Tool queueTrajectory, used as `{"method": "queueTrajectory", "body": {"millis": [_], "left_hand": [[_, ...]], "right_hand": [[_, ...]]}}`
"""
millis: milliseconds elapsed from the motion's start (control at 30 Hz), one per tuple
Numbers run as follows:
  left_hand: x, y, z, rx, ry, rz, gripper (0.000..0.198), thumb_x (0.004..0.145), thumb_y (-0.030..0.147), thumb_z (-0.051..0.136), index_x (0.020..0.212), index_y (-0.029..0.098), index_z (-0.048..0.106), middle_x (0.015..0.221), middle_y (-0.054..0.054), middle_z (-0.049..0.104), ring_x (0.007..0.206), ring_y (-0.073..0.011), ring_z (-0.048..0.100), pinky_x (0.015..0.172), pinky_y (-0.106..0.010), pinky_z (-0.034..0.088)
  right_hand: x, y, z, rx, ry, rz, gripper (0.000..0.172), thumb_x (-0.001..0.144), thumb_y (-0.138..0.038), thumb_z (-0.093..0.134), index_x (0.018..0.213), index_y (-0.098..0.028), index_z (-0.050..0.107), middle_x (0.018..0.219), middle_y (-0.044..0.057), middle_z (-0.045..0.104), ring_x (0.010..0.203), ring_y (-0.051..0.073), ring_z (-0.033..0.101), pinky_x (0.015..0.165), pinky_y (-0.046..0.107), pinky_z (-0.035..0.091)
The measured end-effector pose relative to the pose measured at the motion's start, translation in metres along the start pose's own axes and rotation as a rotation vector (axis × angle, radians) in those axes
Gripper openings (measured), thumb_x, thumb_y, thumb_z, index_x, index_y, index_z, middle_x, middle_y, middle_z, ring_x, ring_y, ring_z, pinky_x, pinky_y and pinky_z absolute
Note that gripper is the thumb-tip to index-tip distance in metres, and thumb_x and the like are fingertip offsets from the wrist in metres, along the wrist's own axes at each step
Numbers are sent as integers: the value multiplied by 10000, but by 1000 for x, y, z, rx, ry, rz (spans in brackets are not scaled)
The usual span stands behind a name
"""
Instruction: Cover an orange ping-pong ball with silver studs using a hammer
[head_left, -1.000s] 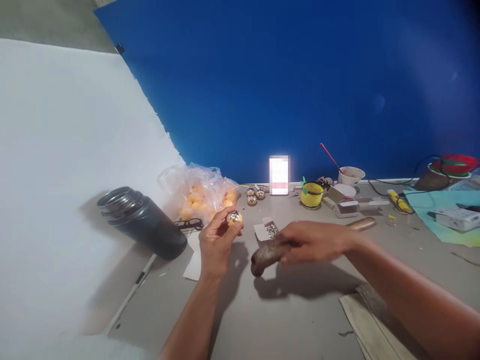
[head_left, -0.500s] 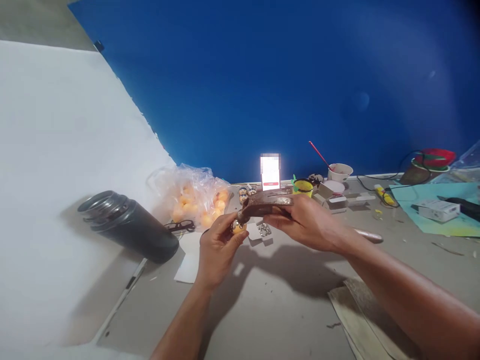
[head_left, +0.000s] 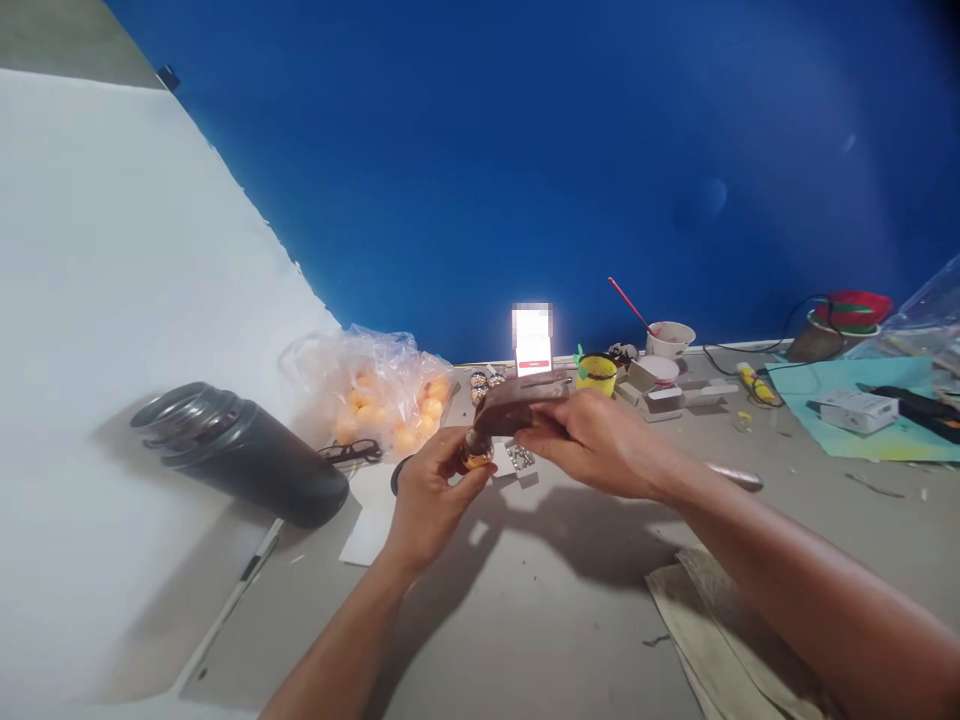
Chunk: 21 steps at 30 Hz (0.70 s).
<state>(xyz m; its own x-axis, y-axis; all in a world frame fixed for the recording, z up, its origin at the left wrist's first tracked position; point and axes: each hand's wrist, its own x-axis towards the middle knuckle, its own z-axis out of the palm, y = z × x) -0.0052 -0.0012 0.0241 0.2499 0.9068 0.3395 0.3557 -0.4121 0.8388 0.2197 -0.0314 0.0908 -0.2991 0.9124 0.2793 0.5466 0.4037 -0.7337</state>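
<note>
Between the fingers and thumb of my left hand (head_left: 435, 500) is a small orange ball (head_left: 478, 461) with shiny metal studs on it. My right hand (head_left: 600, 440) is closed around a rusty hammer (head_left: 517, 402), near its head. The hammer's round striking end sits at the top of the ball, seemingly touching it. Its handle end (head_left: 736, 478) shows beyond my right forearm. Just behind the hands lies a small open white box (head_left: 520, 460) of silver tacks. Several studded balls (head_left: 480, 385) rest behind the hammer head, partly hidden by it.
Left stand a dark flask (head_left: 247, 455), glasses (head_left: 352, 452) and a clear bag of orange balls (head_left: 375, 395). A lit phone (head_left: 533, 340) leans at the back wall. A yellow cup (head_left: 598, 374), paper cup (head_left: 670, 340) and small boxes (head_left: 664, 402) stand right; cloth (head_left: 675, 610) lies in front.
The hammer head has tipped and come down onto the ball, covering more of its top. Both hands keep their holds. The whole view has shifted slightly.
</note>
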Motion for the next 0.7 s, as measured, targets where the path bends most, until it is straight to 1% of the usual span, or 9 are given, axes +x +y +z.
{"method": "queueTrajectory", "body": {"millis": [67,133,167,300,433,500,567,633,700], "left_hand": [[2,-2,1,-25,4,-26,242,772,226,744,1010,193,718,910,-23,710,785,-154,660,761,-283,550],[4,-3,2,-64,19,-44,336,763,223,745,1092,188,690,928,-24,713,803,-154,676,790,-284,554],[4,-4,2,-75,19,-47,350,759,219,744,1103,186,684,931,-23,714,807,-152,679,799,-281,553],[5,-7,1,-85,2,-86,300,733,224,761,1026,177,712,842,-10,720,731,-140,664,746,-262,553],[5,-9,-1,-112,56,-147,323,702,254,791,1011,171,746,831,-18,745,723,-155,671,734,-276,564],[4,-10,-3,-118,63,-157,325,694,256,800,1006,172,764,845,-23,757,739,-162,676,738,-279,564],[4,-12,-5,-145,59,-183,331,684,267,813,998,170,773,818,-23,753,707,-159,666,693,-273,556],[7,-15,-11,-181,100,-226,357,667,290,832,995,164,768,752,-10,727,633,-142,635,619,-258,533],[12,-18,-19,-203,205,-263,397,664,312,843,1021,164,750,690,16,686,575,-121,601,578,-242,506]], "right_hand": [[0,-1,0,-32,-1,12,216,925,-326,595,816,-199,731,702,37,664,714,200,601,697,308,437],[0,-2,0,-63,3,13,261,952,-337,548,847,-183,731,697,34,662,685,184,586,671,295,430],[0,-2,0,-89,2,22,277,961,-337,528,862,-175,731,699,32,663,671,176,577,660,288,425],[0,-3,1,-210,-12,93,232,926,-323,570,873,-175,740,685,28,663,630,163,558,631,276,406],[1,-3,6,-178,9,31,248,946,-301,528,954,-196,752,756,37,697,691,175,591,663,277,421],[2,-2,8,-186,-13,37,229,936,-302,547,938,-200,752,741,32,691,676,172,581,651,276,411],[3,1,8,-212,-33,77,200,912,-312,587,890,-194,746,699,26,671,641,166,557,631,277,392],[5,4,5,-214,-52,93,204,910,-314,585,867,-189,740,672,21,654,618,159,537,617,280,375],[5,7,3,-186,-104,70,204,910,-296,565,869,-193,737,676,18,654,615,154,533,611,279,364]]}}
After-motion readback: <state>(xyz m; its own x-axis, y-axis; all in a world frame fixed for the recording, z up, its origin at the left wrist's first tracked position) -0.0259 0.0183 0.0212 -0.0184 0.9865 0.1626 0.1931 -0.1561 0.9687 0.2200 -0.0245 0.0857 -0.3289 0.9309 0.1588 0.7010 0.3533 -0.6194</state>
